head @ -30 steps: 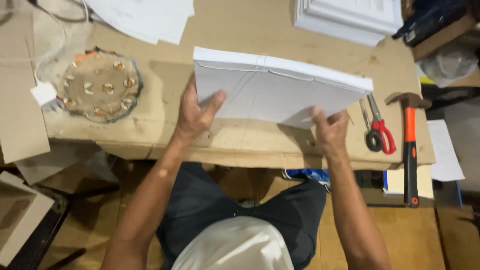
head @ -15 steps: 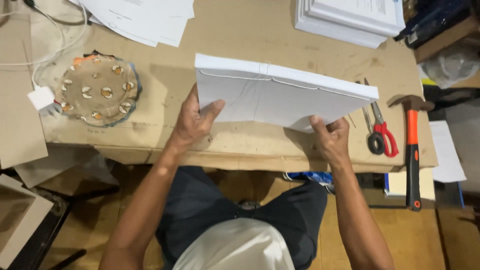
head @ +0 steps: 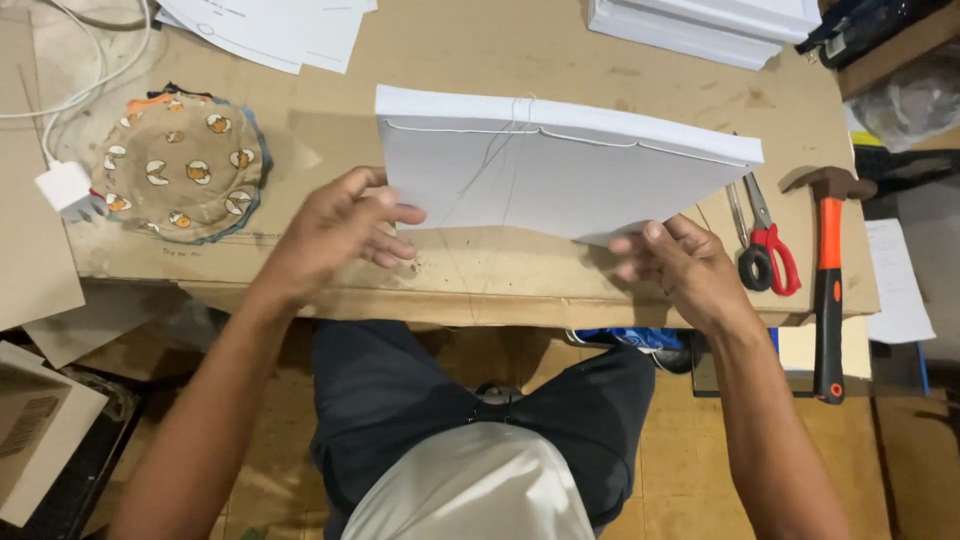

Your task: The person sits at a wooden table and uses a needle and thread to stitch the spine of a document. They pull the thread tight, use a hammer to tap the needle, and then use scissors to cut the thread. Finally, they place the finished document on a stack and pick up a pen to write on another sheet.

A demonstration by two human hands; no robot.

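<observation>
the paper block sits in the upper middle of the frame, a thick white stack of sheets tilted up on the brown table, its stitched spine turned toward the top. thread runs along that spine in a line of stitches, bunches at a knot near the middle, and loose strands trail down across the white face toward the near edge.

the left hand is at the block's lower left corner, fingers loosely spread and curled, their tips at or just touching the edge; it does not look clamped on. the right hand is at the lower right corner, thumb and fingers closing lightly on the corner sheets, though whether it truly pinches them is hard to tell.

judging by the spine, the sewing looks largely done: stitches span the whole length and the sheets hold as one block. what appears left is the loose thread, not trimmed, and the bare spine and face, which carry no cover.

at the right of the frame lie red-handled scissors and an orange-handled hammer, both apart from the hands. a round patterned pad lies at the left, and more white stacks at the top right.
</observation>
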